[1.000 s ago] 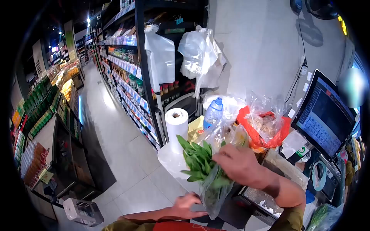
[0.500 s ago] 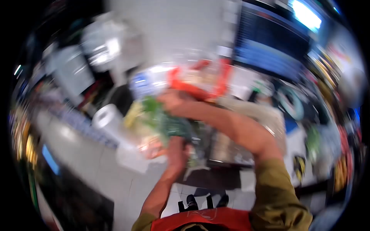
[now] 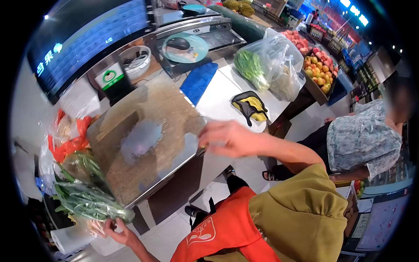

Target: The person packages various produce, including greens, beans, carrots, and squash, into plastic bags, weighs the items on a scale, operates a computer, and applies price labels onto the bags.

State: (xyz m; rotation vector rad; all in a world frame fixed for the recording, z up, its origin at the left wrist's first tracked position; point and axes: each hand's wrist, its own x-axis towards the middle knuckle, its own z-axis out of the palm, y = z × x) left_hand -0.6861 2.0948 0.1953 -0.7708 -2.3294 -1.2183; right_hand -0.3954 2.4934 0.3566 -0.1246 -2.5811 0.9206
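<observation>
My left hand (image 3: 118, 232) is at the lower left, its fingers loosely bent and apart at the near end of a clear plastic bag of leafy greens (image 3: 89, 203). Fingertips touch or nearly touch the plastic. My right hand (image 3: 231, 139) reaches over the right corner of a worn, square metal weighing plate (image 3: 174, 111), fingers stretched to the left and slightly blurred; nothing shows in it. The bagged greens lie against the plate's left side. Behind them sits a clear bag with red handles (image 3: 74, 142).
Behind the plate stand a monitor (image 3: 91, 43) and a white basket (image 3: 139, 65). To the right are a blue cloth (image 3: 198, 83), a yellow-black item (image 3: 251, 107) and bagged vegetables (image 3: 253, 67). A paper roll (image 3: 70, 239) lies lower left. Another person (image 3: 364, 135) stands at right.
My view has swung right. My right hand has moved away from the greens to the plate's right corner. My left hand stays by the greens, which now lie beside the plate.
</observation>
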